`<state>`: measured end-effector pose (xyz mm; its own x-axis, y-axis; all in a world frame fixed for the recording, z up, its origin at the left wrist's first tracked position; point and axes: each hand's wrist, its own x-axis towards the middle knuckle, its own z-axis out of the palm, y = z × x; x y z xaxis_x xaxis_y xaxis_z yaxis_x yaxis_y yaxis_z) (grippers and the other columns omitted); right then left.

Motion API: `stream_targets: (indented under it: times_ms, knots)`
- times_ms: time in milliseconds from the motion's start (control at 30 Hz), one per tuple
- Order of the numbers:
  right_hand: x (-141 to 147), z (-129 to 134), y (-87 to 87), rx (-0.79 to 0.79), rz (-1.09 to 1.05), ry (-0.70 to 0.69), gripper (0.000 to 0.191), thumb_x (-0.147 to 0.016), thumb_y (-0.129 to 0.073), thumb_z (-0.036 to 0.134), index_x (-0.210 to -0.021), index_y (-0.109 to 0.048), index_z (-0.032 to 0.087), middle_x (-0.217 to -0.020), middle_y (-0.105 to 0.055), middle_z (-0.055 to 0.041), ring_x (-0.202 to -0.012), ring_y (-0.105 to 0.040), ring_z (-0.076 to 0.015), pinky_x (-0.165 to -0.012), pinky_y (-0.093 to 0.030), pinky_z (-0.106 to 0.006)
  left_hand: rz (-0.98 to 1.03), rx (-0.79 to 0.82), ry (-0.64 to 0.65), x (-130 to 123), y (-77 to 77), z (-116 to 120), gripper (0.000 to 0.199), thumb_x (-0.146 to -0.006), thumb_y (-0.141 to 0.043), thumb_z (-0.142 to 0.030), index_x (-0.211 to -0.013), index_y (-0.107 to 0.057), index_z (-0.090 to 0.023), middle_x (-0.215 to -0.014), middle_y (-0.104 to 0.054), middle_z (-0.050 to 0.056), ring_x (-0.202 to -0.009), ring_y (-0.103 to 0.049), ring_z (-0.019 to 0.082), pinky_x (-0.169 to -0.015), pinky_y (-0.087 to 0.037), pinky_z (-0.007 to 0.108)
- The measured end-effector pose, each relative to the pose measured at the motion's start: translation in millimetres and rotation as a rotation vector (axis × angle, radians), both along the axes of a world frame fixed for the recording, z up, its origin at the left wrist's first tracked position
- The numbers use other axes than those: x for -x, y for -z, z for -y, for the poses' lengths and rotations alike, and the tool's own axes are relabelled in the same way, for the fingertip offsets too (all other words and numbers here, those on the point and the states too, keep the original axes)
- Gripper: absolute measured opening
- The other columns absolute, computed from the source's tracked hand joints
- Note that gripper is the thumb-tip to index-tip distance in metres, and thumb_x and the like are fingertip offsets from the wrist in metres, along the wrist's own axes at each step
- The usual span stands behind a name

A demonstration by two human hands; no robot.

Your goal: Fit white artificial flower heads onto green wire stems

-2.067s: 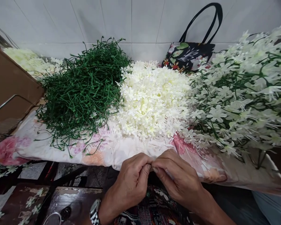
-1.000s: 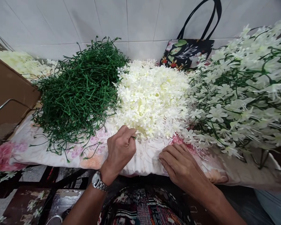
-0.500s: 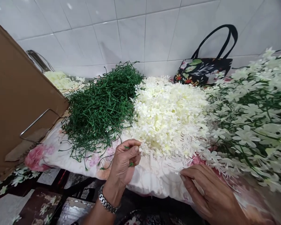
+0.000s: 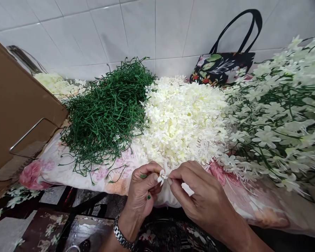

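My left hand (image 4: 144,189) is closed in a pinch on a small white artificial flower (image 4: 162,176); bits of green plastic stem (image 4: 148,197) show between its curled fingers. At the flower's right side, the thumb and forefinger of my right hand (image 4: 196,185) are pressed together on what looks like a thin white stamen, mostly hidden by the fingertips. Just beyond both hands lies a heap of loose white flower heads (image 4: 181,115). To its left is a tangled pile of green stems (image 4: 107,108). Finished-looking white flowers on green stems (image 4: 267,136) are piled on the right.
A floral cloth (image 4: 112,187) covers the work surface. On the left stands a cardboard box (image 4: 21,115) with a metal wire handle (image 4: 28,134) beside it. A black floral bag (image 4: 223,68) leans against the white tiled wall (image 4: 139,28). White stamen threads (image 4: 208,150) lie by the heap.
My right hand has moved left and up to meet the flower in my left hand. The left hand keeps its pinch. The view has shifted slightly.
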<state>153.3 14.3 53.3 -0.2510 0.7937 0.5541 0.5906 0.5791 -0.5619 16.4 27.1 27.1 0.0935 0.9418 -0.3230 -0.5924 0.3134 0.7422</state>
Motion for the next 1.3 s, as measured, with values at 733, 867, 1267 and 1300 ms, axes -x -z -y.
stream_targets:
  times_ms: [733,867,1267,1300]
  knots:
    - [-3.9,5.1,11.2,0.072,-0.044,-0.021,0.017,-0.085,-0.053,0.020,-0.102,-0.053,0.016,-0.088,-0.060,-0.0066,-0.081,-0.056,-0.0176,-0.069,-0.047,-0.030,-0.073,-0.047,-0.035,-3.9,3.2,7.0,0.018,-0.052,-0.082,-0.026,-0.056,-0.067,-0.017,-0.050,-0.050,-0.004,-0.043,-0.036,0.005,-0.041,-0.027,0.018]
    - [-4.2,5.8,12.7,0.064,-0.067,-0.064,0.020,-0.085,-0.054,0.016,-0.105,-0.056,0.017,-0.090,-0.061,-0.0061,-0.084,-0.057,-0.0169,-0.071,-0.049,-0.029,-0.037,-0.045,-0.026,-4.3,2.0,9.1,0.016,-0.053,-0.082,-0.023,-0.056,-0.068,-0.017,-0.053,-0.054,-0.003,-0.044,-0.037,0.005,-0.042,-0.028,0.017]
    - [-9.0,11.7,19.1,0.077,-0.093,-0.049,0.025,-0.084,-0.056,0.023,-0.109,-0.056,0.018,-0.100,-0.062,-0.0093,-0.093,-0.060,-0.0201,-0.076,-0.053,-0.035,-0.077,-0.084,0.010,-9.6,3.7,16.9,0.010,-0.056,-0.079,-0.019,-0.056,-0.069,-0.018,-0.057,-0.056,-0.002,-0.049,-0.044,0.007,-0.045,-0.032,0.018]
    - [-9.2,11.8,20.0,0.077,-0.111,-0.065,0.023,-0.084,-0.055,0.020,-0.108,-0.057,0.018,-0.097,-0.063,-0.0084,-0.090,-0.061,-0.0190,-0.075,-0.054,-0.033,-0.070,-0.093,0.011,-10.5,4.0,17.3,0.010,-0.056,-0.079,-0.019,-0.056,-0.069,-0.018,-0.057,-0.056,-0.002,-0.050,-0.045,0.007,-0.046,-0.034,0.018]
